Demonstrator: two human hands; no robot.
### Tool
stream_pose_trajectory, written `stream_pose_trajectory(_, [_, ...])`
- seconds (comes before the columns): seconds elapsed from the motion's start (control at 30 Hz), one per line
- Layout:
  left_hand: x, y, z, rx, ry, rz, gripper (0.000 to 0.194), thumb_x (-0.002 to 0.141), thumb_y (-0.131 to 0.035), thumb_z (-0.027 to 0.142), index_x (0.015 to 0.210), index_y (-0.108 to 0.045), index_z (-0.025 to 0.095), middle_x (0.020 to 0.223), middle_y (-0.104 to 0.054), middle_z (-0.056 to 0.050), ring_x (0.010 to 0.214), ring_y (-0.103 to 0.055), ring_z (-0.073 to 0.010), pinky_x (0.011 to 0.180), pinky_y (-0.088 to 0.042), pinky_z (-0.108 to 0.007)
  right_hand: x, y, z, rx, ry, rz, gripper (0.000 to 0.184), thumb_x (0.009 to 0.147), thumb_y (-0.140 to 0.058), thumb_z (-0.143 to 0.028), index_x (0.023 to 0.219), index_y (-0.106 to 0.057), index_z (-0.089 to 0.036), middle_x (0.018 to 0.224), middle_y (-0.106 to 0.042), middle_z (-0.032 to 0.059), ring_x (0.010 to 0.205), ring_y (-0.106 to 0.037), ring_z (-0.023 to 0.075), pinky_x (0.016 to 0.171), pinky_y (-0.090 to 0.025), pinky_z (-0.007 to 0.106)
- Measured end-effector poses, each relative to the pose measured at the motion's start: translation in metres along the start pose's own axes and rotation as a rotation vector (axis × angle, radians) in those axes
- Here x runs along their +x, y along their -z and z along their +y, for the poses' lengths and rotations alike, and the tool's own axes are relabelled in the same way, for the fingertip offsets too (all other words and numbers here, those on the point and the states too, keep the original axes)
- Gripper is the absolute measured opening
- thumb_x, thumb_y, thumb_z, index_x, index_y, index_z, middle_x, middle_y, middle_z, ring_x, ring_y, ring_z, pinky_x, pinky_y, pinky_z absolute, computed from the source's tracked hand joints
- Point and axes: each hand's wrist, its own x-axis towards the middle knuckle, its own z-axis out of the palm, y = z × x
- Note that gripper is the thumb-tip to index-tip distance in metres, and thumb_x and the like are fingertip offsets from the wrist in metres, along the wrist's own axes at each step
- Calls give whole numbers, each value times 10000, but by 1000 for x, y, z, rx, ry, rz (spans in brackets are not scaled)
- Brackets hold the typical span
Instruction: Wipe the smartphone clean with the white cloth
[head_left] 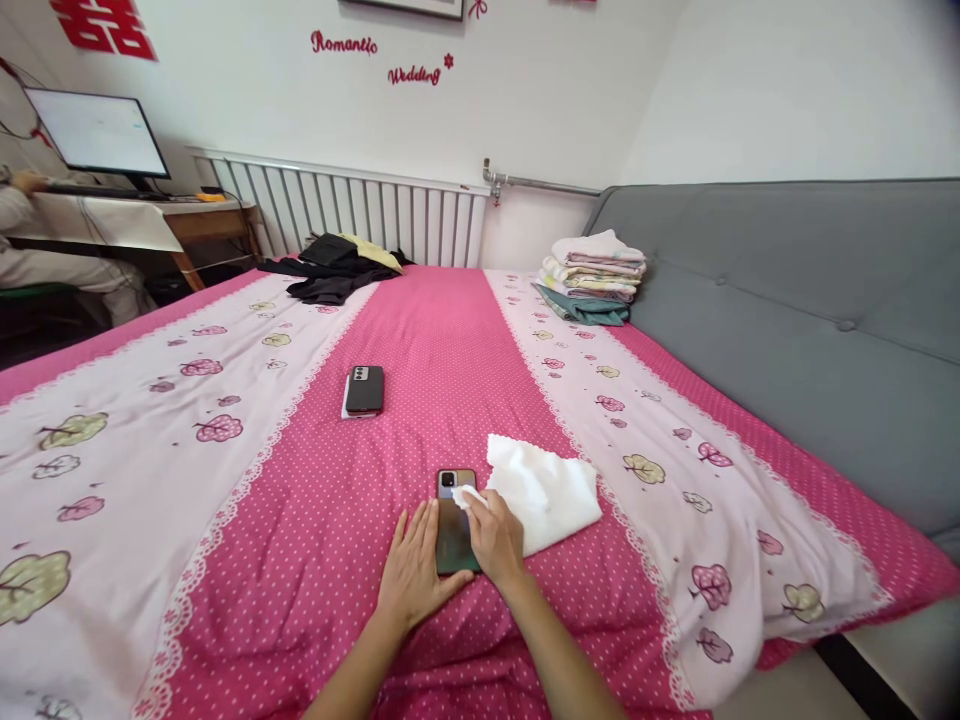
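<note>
A smartphone (453, 545) lies back side up on the pink dotted bedspread, its camera block at the far end. My left hand (412, 565) rests flat along the phone's left side and near edge, fingers stretched out and thumb across the bottom. Pinched in my right hand (495, 535) is a small white wipe (466, 495), pressed on the phone's back just below the camera. To the right of that hand a white cloth (547, 490) is spread on the bed.
Farther off lies a dark phone (365, 390) on top of a white item. Dark clothes (337, 270) and a stack of folded fabrics (592, 270) sit at the far end. A grey headboard (780, 290) borders the right. Someone sits at a desk (150, 220) with a monitor (101, 130).
</note>
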Motion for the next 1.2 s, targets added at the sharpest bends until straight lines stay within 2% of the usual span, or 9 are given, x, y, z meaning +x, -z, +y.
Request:
stream_pose_trajectory(0.2, [0, 0, 1, 19, -9, 17, 1050, 733, -436, 726, 1457, -64, 62, 1402, -411, -214, 1277, -407, -327, 1054, -249, -497, -30, 11, 0, 42, 71, -30, 333, 901, -445, -186, 1174, -608, -285, 997, -592, 45, 922, -562, 163, 790, -445, 242])
stream_pose_trajectory(0.4, [0, 2, 1, -16, 8, 1, 1042, 732, -437, 726, 1458, -82, 68, 1404, -406, -220, 1285, -394, -332, 1056, -249, -499, -38, 13, -2, 60, 53, -25, 324, 897, -446, -192, 1155, -623, -278, 1014, -587, 47, 944, -570, 167, 806, -462, 251])
stream_pose_trajectory(0.57, [0, 1, 1, -40, 23, -11, 1021, 734, -430, 725, 1457, -112, 79, 1405, -411, -210, 1281, -401, -331, 1060, -246, -500, -22, 11, -2, 53, 14, -26, 320, 909, -432, -226, 1158, -622, -293, 1091, -563, 42, 936, -587, 149, 788, -473, 234])
stream_pose_trajectory(0.97, [0, 0, 2, -47, 31, 2, 1018, 728, -452, 715, 1452, -128, 77, 1379, -443, -216, 1267, -418, -336, 1062, -237, -514, 37, -9, 9, -29, -43, -54, 341, 907, -434, -240, 1206, -594, -272, 1319, -505, 39, 1123, -526, 185, 881, -445, 288])
stream_pose_trajectory(1.07, [0, -1, 2, -46, 35, 1, 1006, 733, -444, 714, 1454, -124, 90, 1378, -445, -215, 1265, -422, -333, 1065, -234, -509, 41, -13, 10, -47, -50, -51, 353, 905, -428, -227, 1219, -588, -248, 1332, -507, 49, 1118, -528, 197, 882, -444, 307])
stream_pose_trajectory(1.2, [0, -1, 1, -44, 35, 0, 1002, 729, -444, 718, 1447, -152, 83, 1378, -442, -220, 1266, -420, -335, 1066, -234, -508, 32, -12, 7, -62, -24, -36, 374, 906, -425, -226, 1254, -559, -242, 1337, -509, 52, 1107, -527, 210, 883, -449, 336])
